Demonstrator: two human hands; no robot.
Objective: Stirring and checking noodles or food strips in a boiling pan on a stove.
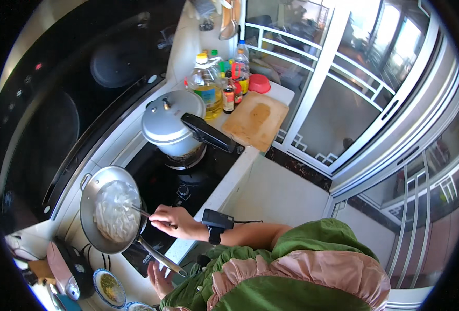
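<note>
A metal wok [110,210] with a long handle stands on the left side of the black glass stove [151,179]. Pale, wide noodle-like strips [116,217] lie in whitish liquid inside it. My right hand [173,221] is closed around chopsticks [140,211], whose tips reach over the wok's right rim into the food. Near the counter's front edge, below the wok handle, is my left hand [160,280], fingers apart, with nothing seen in it. A device is strapped to my right wrist.
A pressure cooker [173,116] sits on the far burner, its black handle pointing right. Beyond it are an oil bottle [208,87], sauce bottles [228,95] and a wooden cutting board [256,120]. Patterned bowls [110,287] and a pink and black appliance [68,268] stand at lower left.
</note>
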